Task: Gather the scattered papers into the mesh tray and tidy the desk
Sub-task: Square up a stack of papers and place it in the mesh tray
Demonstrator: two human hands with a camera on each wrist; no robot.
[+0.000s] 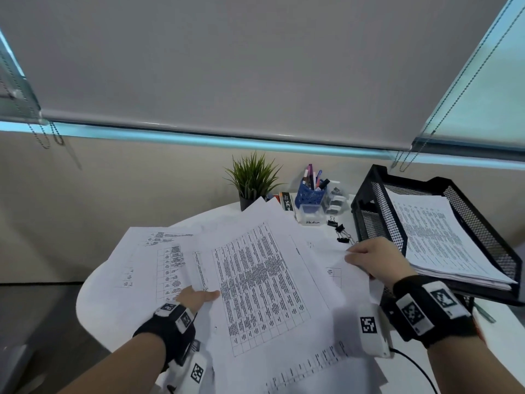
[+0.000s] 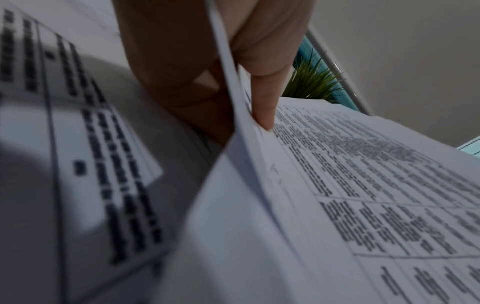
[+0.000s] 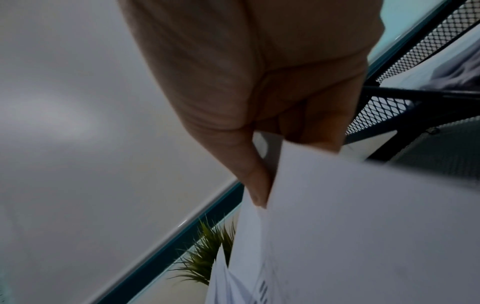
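So that the loose white printed sheets [image 1: 264, 280] travel together toward the black mesh tray [image 1: 377, 220], the left hand [image 1: 196, 297] and right hand [image 1: 375, 258] are pinching opposite edges.

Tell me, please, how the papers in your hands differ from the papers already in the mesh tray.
The held papers are fanned and askew, lifted by the left hand and right hand; the tray papers lie flat in a squared stack inside the mesh tray. Both are white sheets with printed tables.
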